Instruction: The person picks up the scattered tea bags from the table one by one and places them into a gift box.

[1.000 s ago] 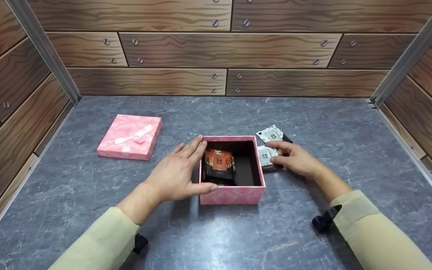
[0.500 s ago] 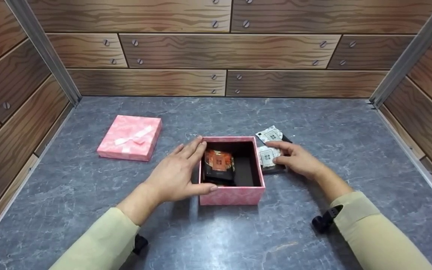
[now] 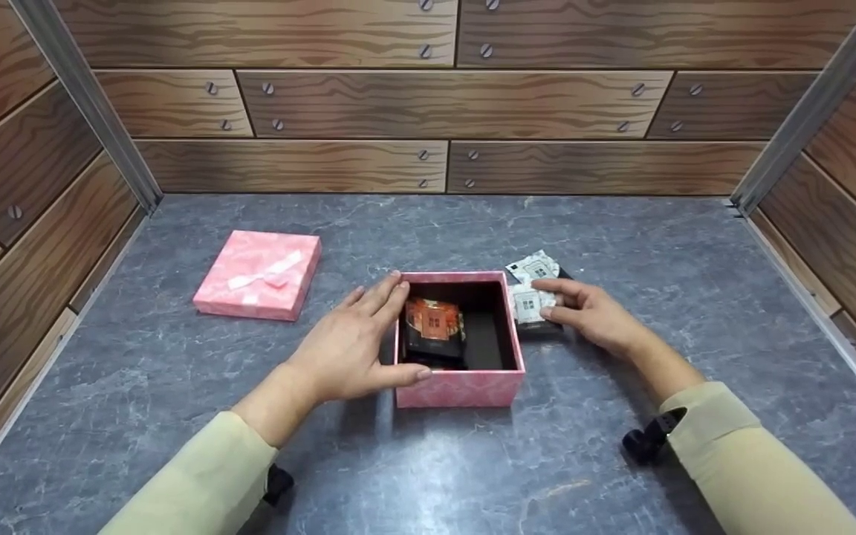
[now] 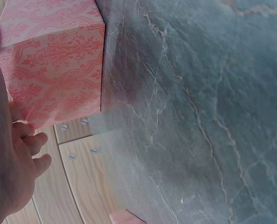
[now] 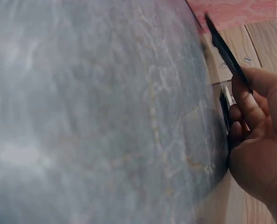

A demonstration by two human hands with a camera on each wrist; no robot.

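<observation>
In the head view, an open pink box (image 3: 460, 391) with a dark inside stands mid-table. Orange-and-black packets (image 3: 434, 331) lie stacked in its left half. My left hand (image 3: 346, 345) rests on the box, fingers straight along the left side and thumb across the front rim. Just right of the box, my right hand (image 3: 595, 321) pinches a white-and-black packet (image 3: 527, 305) between thumb and fingers. The right wrist view shows this packet (image 5: 226, 53) edge-on, tilted up from the table. A second white-and-black packet (image 3: 536, 265) lies behind it, partly covered by the held one.
The pink lid (image 3: 261, 271) with a pale bow lies at the left on the grey marbled table (image 3: 428, 475). Wood-patterned walls (image 3: 458, 104) close off the back and both sides, with metal strips at the corners.
The held packet flattens and shifts slightly right, then comes up a little from the table in my right hand. My left hand and the box stay put.
</observation>
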